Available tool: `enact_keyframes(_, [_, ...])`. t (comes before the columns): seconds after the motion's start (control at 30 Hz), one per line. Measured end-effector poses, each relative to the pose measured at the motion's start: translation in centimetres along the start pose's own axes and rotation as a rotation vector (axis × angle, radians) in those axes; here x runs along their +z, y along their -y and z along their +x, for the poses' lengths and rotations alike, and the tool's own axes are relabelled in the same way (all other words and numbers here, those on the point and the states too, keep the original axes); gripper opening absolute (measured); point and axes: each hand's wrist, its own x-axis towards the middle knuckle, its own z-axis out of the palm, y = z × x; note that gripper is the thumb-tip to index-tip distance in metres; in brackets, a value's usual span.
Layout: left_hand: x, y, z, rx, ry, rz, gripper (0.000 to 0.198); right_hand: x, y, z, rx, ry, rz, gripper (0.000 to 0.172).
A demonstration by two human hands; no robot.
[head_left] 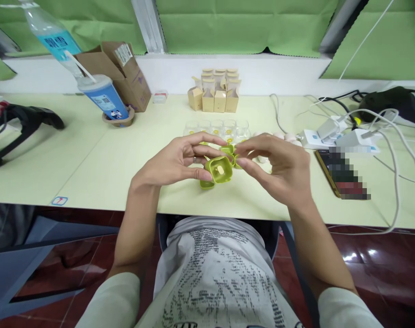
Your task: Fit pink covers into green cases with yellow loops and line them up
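My left hand [180, 160] grips a small yellow-green square cup [221, 170] between thumb and fingers. The cup is tilted so its open mouth faces me, and a pale piece shows at its bottom. My right hand [275, 166] is just right of the cup, thumb and forefinger slightly apart, with nothing visible between them. More green cups [206, 184] are on the table below and behind my hands, partly hidden. Clear plastic cups [217, 125] with yellow marks stand in rows beyond. Several pale rounded pieces [291, 138] lie past my right hand, partly covered by it.
Small open cardboard boxes [220, 98] stand together at the back. On the left are a blue drink cup [107, 100], a bottle [53, 38] and a brown carton [129, 77]. A power strip [316, 139], white cables and a phone [340, 175] lie to the right.
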Motion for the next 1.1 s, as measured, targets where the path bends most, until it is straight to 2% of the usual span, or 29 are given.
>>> enact_keyframes(0.03, [0.1,0.0,0.1,0.033,-0.014,0.008,0.067,0.3,-0.1,0.0,0.114,0.010,0.067,0.032])
enact_keyframes(0.13, [0.4,0.0,0.3,0.104,-0.060,0.053,0.065,1.4,-0.6,0.2,0.378,0.196,0.342,0.055])
enact_keyframes(0.2, [0.5,0.0,0.4,0.119,-0.071,0.089,0.064,2.2,-0.9,0.4,0.478,0.240,0.503,0.057])
enact_keyframes(0.27, [0.5,-0.1,0.3,0.119,-0.067,0.119,0.064,2.7,-1.2,0.4,0.512,0.218,0.595,0.056])
enact_keyframes(0.47, [0.4,-0.3,0.3,0.135,-0.033,0.139,0.063,3.1,-1.9,0.3,0.553,0.206,0.691,0.051])
enact_keyframes(0.63, [0.6,0.0,0.5,0.155,-0.002,0.128,0.062,3.7,-2.1,0.4,0.511,0.164,0.656,0.045])
enact_keyframes(0.7, [0.7,0.2,0.6,0.162,-0.039,0.123,0.063,3.8,-2.3,0.4,0.471,0.127,0.623,0.044])
enact_keyframes(0.8, [1.0,0.7,1.0,0.151,-0.205,0.108,0.055,3.7,-2.6,0.4,0.419,0.052,0.576,0.045])
enact_keyframes(0.87, [1.2,1.1,1.3,0.108,-0.271,0.120,0.051,3.5,-2.8,0.4,0.401,0.020,0.547,0.046])
enact_keyframes(1.0, [2.1,1.6,1.9,0.040,-0.182,0.112,0.055,3.6,-3.3,0.4,0.381,-0.015,0.516,0.046])
enact_keyframes(1.1, [2.7,1.9,2.4,0.071,-0.188,0.058,0.057,3.9,-3.3,0.4,0.369,-0.027,0.538,0.045])
